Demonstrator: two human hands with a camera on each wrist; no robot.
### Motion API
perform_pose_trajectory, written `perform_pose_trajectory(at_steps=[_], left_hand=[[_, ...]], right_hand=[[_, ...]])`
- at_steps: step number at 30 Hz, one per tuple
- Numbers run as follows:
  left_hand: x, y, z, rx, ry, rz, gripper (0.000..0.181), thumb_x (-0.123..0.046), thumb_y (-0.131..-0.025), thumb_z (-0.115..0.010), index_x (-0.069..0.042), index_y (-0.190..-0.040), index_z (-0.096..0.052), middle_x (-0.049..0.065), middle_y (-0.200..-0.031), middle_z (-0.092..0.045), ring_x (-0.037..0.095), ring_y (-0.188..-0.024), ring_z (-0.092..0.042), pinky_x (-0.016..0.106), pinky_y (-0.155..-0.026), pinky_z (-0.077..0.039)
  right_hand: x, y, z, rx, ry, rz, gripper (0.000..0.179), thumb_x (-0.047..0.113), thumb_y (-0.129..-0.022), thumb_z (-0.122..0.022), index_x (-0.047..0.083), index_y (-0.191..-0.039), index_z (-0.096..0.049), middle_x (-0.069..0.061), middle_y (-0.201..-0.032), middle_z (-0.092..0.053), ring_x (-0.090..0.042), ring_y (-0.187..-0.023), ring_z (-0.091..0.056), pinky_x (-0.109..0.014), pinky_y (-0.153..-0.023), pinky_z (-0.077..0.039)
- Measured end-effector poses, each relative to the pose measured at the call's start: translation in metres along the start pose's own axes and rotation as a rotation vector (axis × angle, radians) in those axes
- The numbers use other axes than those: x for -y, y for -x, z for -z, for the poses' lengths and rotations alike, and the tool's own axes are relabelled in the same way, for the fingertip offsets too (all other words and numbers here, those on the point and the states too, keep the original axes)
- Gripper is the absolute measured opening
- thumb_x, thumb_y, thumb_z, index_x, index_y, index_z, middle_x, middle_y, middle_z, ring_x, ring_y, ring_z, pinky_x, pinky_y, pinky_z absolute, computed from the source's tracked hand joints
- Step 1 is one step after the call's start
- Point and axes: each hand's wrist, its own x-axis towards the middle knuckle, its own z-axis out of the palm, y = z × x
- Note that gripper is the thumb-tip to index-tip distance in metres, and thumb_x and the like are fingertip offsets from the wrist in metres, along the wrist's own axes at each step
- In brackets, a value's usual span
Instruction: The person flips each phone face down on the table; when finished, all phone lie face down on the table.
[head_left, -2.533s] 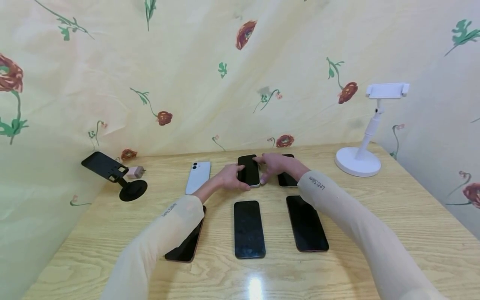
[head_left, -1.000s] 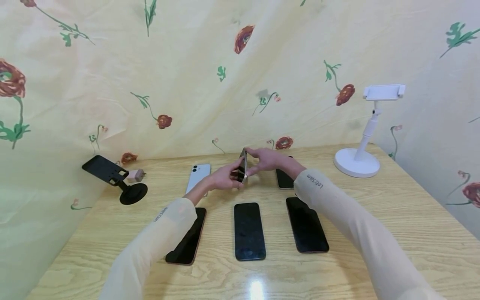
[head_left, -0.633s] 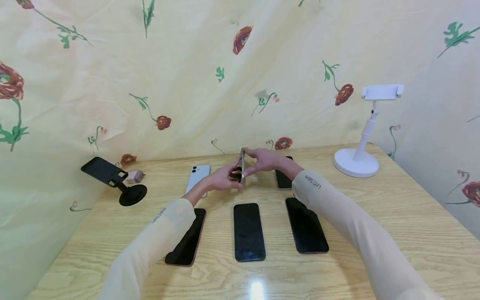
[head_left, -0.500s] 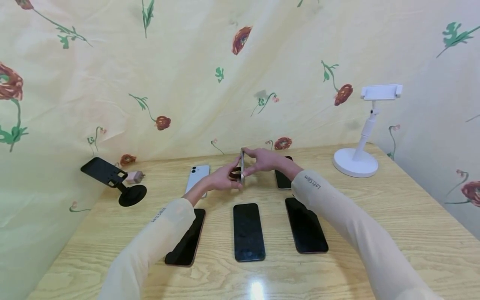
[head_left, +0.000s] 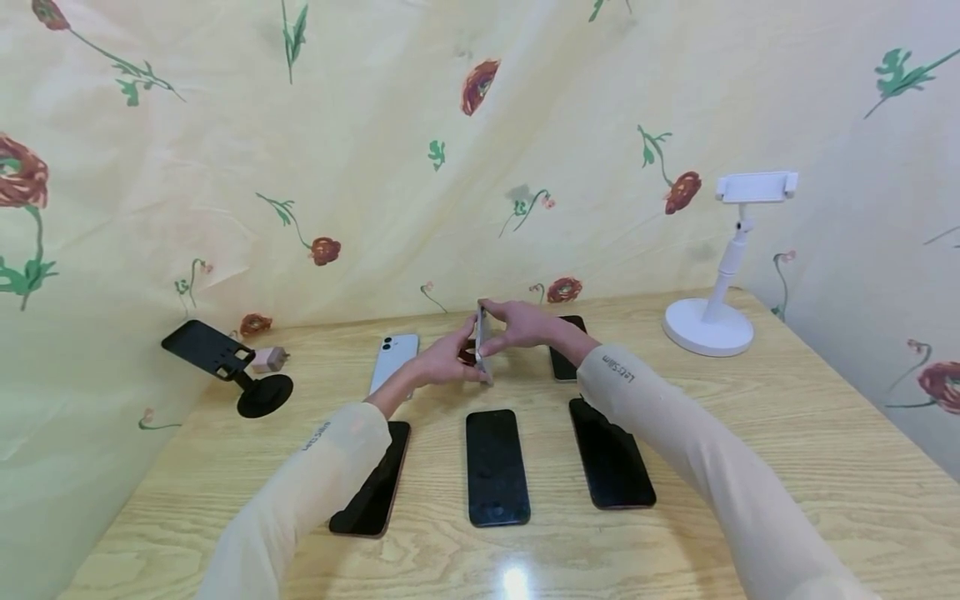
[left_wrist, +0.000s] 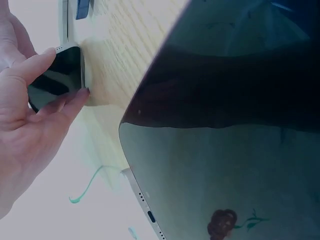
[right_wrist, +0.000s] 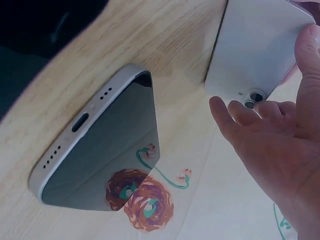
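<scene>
White back, dark glossy face: the phone stands tipped up near the far end of the tabletop, between two hands. Both are on it. The left hand has its grip pinching between thumb and fingers; the right hand pinches from the other side, lens end right beside its fingers. Whether the lower edge touches wood, can't tell.

Here's the danger: smooth back, slick glass, fingertip holds. If one hand lets go before the other has it, it could slip and slap down flat. And the neighbours! A pale phone lies just beside the left wrist, a dark-screened phone under the right; a low, careless swing of either could nudge one. The black phone in front would likely catch any drop towards the person.
</scene>
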Motion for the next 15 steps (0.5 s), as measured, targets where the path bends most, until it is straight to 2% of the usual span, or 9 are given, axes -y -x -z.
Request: perform_pose_trajectory(at_steps=[4,8,12,15], left_hand=[[0.003,-0.001,-0.004,-0.025,-0.105,-0.018,0.096,0.000,-0.083,-0.077,0.009,-0.154,-0.014,0.024,-0.123,-0.063,0.027,-0.106,-0.062,0.032,-0.089,-0.049],[0.006,-0.002,-0.006,-0.054,-0.215,0.029,0.091,-0.008,-0.079,-0.081,0.011,-0.149,-0.026,0.017,-0.113,-0.070,0.021,-0.101,-0.062,0.029,-0.086,-0.046],[0.007,-0.002,-0.006,-0.061,-0.181,0.070,0.096,-0.007,-0.078,-0.081,0.008,-0.152,-0.022,0.017,-0.117,-0.069,0.023,-0.105,-0.062,0.030,-0.089,-0.045],[0.005,-0.001,-0.006,-0.062,-0.165,0.075,0.098,-0.006,-0.079,-0.081,0.007,-0.153,-0.019,0.019,-0.118,-0.069,0.024,-0.107,-0.063,0.031,-0.089,-0.046]], right_hand=[[0.000,-0.003,-0.008,0.009,0.027,-0.005,0.105,0.040,-0.084,-0.082,0.002,-0.159,-0.019,-0.021,-0.155,-0.035,-0.031,-0.133,-0.044,-0.043,-0.106,-0.037],[0.000,-0.003,-0.014,0.012,0.029,0.031,0.103,0.033,-0.084,-0.083,-0.004,-0.157,-0.021,-0.024,-0.154,-0.036,-0.033,-0.131,-0.044,-0.043,-0.105,-0.037],[0.000,-0.003,-0.015,0.006,0.020,0.065,0.100,0.028,-0.083,-0.084,-0.007,-0.155,-0.024,-0.026,-0.151,-0.039,-0.034,-0.128,-0.046,-0.044,-0.103,-0.038],[-0.002,-0.003,-0.015,0.007,0.028,0.068,0.099,0.029,-0.083,-0.085,-0.006,-0.155,-0.025,-0.025,-0.149,-0.043,-0.033,-0.122,-0.050,-0.042,-0.100,-0.040]])
